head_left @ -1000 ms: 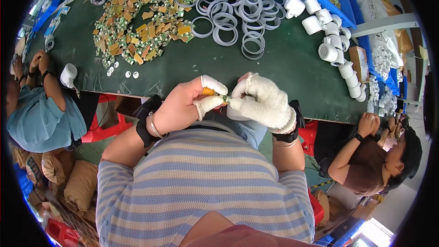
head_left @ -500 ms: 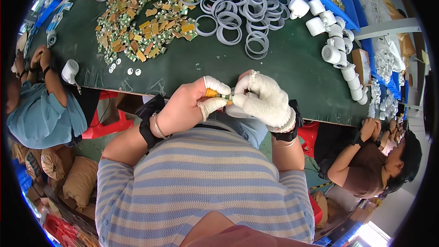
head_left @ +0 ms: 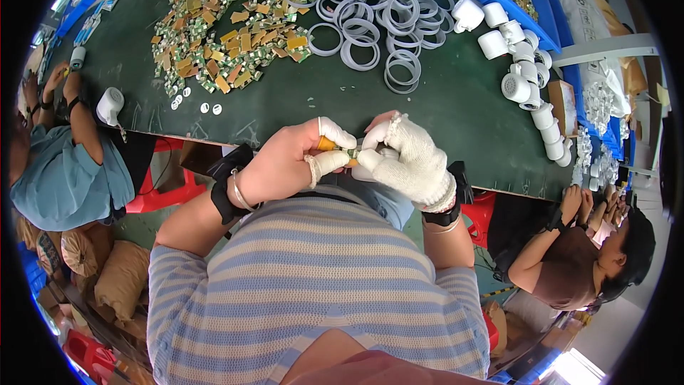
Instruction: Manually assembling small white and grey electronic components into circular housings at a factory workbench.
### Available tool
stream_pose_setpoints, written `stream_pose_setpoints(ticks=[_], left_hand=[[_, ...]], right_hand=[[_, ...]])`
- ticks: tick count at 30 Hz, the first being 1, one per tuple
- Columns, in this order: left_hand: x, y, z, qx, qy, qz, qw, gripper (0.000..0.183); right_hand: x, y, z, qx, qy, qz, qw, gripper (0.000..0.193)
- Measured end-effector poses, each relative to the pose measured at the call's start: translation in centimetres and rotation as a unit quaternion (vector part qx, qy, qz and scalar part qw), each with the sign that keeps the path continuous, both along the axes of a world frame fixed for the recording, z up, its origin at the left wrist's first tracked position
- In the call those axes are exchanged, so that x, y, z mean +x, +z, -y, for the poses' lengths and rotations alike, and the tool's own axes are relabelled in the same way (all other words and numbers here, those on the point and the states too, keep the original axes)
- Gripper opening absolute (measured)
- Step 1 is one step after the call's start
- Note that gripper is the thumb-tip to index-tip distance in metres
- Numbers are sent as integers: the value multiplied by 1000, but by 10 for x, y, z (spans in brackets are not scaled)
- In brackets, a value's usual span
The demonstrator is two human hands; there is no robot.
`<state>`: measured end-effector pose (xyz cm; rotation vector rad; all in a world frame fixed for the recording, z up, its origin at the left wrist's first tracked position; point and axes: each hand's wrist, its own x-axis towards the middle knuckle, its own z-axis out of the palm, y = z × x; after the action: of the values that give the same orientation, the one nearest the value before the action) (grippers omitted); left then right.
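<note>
Both hands meet just in front of the table's near edge. My left hand [head_left: 281,160], with white covers on thumb and forefinger, pinches a small circuit board [head_left: 350,152] with yellow-orange tape on it. My right hand [head_left: 413,164], in a white knit glove, is closed, its thumb and fingers at the board's right end. A whitish part [head_left: 387,151] shows between the gloved fingers; they hide most of it, so its kind cannot be told.
Beyond my hands lie a heap of small taped circuit boards [head_left: 214,36], a pile of translucent rings [head_left: 360,32] and several white round housings [head_left: 514,87]. Blue bins [head_left: 499,11] stand at the back right. Co-workers sit left and right.
My right hand has shifted slightly left, its fingers closer to the board's end. The whitish part under the glove shows less than before. My left hand keeps its pinch.
</note>
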<state>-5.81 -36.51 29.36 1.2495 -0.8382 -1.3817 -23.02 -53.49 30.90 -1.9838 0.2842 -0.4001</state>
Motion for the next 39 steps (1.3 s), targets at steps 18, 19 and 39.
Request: stream_pose_setpoints(ticks=[18,19,39], left_hand=[[-9,4,-7,-48,58,159,984,21],[-9,4,-6,-56,57,183,980,21],[-4,-10,-2,-14,90,59,994,18]], right_hand=[[0,6,4,-151,35,-6,988,19],[1,6,6,-151,35,-6,988,19],[10,6,6,-171,52,-12,984,12]])
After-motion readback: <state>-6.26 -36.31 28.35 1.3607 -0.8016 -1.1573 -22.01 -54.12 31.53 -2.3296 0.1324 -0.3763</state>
